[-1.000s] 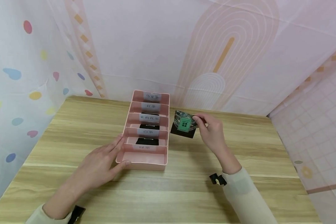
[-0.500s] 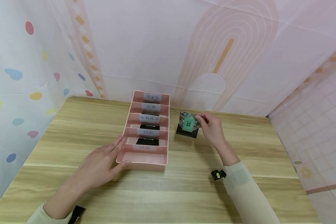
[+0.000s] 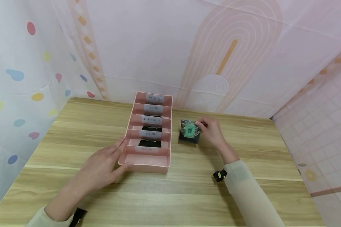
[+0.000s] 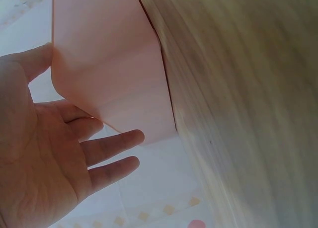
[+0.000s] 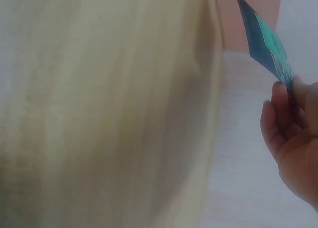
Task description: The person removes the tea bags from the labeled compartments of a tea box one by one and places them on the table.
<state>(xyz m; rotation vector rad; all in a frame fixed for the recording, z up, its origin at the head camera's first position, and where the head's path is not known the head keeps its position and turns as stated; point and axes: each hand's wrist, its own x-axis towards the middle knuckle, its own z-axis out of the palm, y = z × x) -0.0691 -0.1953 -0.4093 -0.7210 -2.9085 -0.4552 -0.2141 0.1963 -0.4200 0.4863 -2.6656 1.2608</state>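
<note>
In the head view, a pink divided box (image 3: 148,168) with paper labels on its dividers stands on the table. My left hand (image 3: 102,167) rests at its near left corner, thumb on the front rim and fingers along the side. The left wrist view shows that hand (image 4: 49,143) with its fingers fairly straight against the pink wall (image 4: 109,69). To the right of the box, my right hand (image 3: 213,130) pinches a black tea sachet (image 3: 189,131) with a green label by its upper right corner. Seen from the right wrist, the sachet (image 5: 263,41) is held above the table.
Black sachets (image 3: 149,143) sit in several compartments of the box; the nearest compartment (image 3: 146,160) shows its bare pink floor. The wooden table (image 3: 170,198) extends to a patterned cloth backdrop (image 3: 147,47) behind and at both sides.
The sachet in my right hand has shifted slightly right, then down toward me, and its tilt has levelled out. My left hand and the box have stayed in place.
</note>
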